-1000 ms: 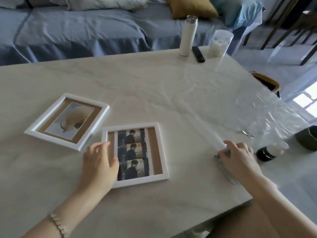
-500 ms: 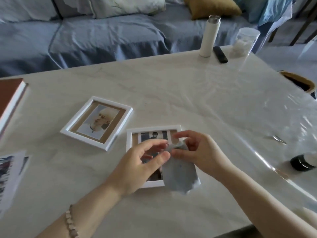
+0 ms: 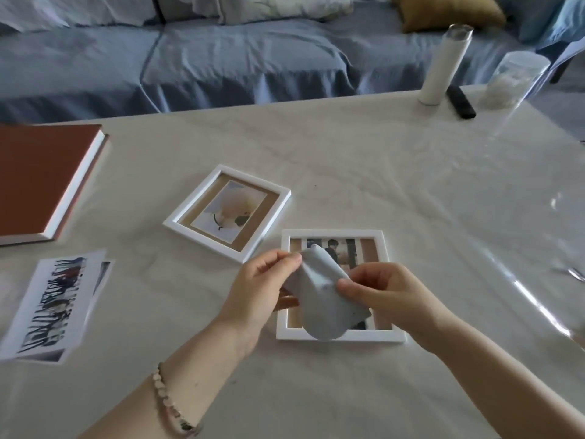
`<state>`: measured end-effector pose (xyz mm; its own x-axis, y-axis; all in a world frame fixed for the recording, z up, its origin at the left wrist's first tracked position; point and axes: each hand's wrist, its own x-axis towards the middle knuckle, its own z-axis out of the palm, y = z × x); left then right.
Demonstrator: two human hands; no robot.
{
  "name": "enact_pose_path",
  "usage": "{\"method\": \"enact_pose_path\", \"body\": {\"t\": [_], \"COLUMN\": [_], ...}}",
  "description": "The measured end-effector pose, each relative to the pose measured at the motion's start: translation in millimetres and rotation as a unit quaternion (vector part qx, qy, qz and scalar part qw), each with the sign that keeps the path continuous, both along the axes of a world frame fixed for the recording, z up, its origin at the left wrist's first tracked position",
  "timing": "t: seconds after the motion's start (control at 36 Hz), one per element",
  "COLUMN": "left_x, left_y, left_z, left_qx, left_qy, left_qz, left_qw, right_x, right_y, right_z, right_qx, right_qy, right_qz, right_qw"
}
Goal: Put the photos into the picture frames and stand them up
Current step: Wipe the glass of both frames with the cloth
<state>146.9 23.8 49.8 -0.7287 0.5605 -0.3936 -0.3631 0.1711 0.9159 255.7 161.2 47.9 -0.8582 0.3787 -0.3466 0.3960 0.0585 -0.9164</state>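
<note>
Two white picture frames lie flat on the table, each with a photo inside. The near frame (image 3: 384, 248) holds a strip of portraits and sits under my hands. The far frame (image 3: 272, 213) lies tilted to its upper left. A pale grey cloth (image 3: 323, 299) hangs above the near frame. My left hand (image 3: 262, 289) pinches its upper left edge, and my right hand (image 3: 383, 293) pinches its right edge. Loose photos (image 3: 53, 305) lie at the left.
A brown-covered book (image 3: 41, 179) lies at the far left. A white bottle (image 3: 441, 68), a black remote (image 3: 460, 101) and a clear jar (image 3: 512, 80) stand at the far right corner. Clear plastic sheet (image 3: 522, 248) covers the table's right side. A blue sofa is behind.
My right hand took the grey cloth from the table's right side and brought it over the near frame. My left hand left the frame and now pinches the cloth too.
</note>
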Motion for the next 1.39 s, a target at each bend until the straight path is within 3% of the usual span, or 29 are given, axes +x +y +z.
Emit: {"method": "enact_pose_path", "body": {"t": [0.14, 0.17, 0.22, 0.31, 0.33, 0.39, 0.47, 0.58, 0.72, 0.81, 0.89, 0.94, 1.03, 1.14, 1.28, 1.39], "left_x": [5, 7, 7, 0, -3, -8, -11, -2, 7, 1, -10, -17, -22, -22, -23, -19], "left_y": [1, 1, -2, -10, -12, -13, -9, -4, -6, -5, 4, 11, 16, 15, 15, 16], "left_z": [-5, -8, -19, -37, -43, -51, -58, -63, -66, -71, -80, -90, -102, -106, -101, -94], "left_qx": [-0.025, -0.044, -0.113, -0.238, -0.266, -0.308, -0.32, -0.296, -0.301, -0.307, -0.296, -0.295, -0.283, -0.264, -0.296, -0.317], "left_qy": [-0.058, -0.03, 0.121, 0.363, 0.39, 0.363, 0.31, 0.289, 0.336, 0.413, 0.479, 0.493, 0.509, 0.522, 0.516, 0.502], "left_qz": [-0.034, -0.047, -0.084, -0.108, -0.102, -0.091, -0.087, -0.1, -0.124, -0.105, -0.137, -0.173, -0.175, -0.154, -0.187, -0.195], "left_qw": [0.997, 0.998, 0.983, 0.894, 0.876, 0.875, 0.891, 0.905, 0.884, 0.851, 0.815, 0.8, 0.794, 0.797, 0.782, 0.781], "right_x": [6, 7, 8, 11, 12, 15, 19, 15, -3, -18, -30, -31, -22, -11, -30, -42], "right_y": [-4, -5, -5, 4, 9, 20, 33, 39, 32, 27, 14, 5, 2, 11, 25, 24], "right_z": [-4, -4, -4, -4, -3, -5, -8, -11, -37, -55, -77, -87, -85, -92, -84, -86], "right_qx": [-0.188, -0.219, -0.264, -0.303, -0.307, -0.303, -0.229, 0.007, 0.272, 0.384, 0.432, 0.457, 0.433, 0.47, 0.437, 0.457], "right_qy": [0.06, 0.058, 0.027, -0.003, 0.004, 0.028, 0.049, 0.062, 0.099, 0.108, 0.06, 0.033, 0.027, 0.047, 0.033, 0.025], "right_qz": [-0.069, -0.085, -0.131, -0.244, -0.27, -0.294, -0.293, -0.302, -0.281, -0.159, 0.024, 0.069, 0.077, 0.095, 0.029, -0.005], "right_qw": [0.978, 0.97, 0.955, 0.921, 0.913, 0.906, 0.927, 0.951, 0.915, 0.903, 0.899, 0.886, 0.898, 0.876, 0.899, 0.889]}}
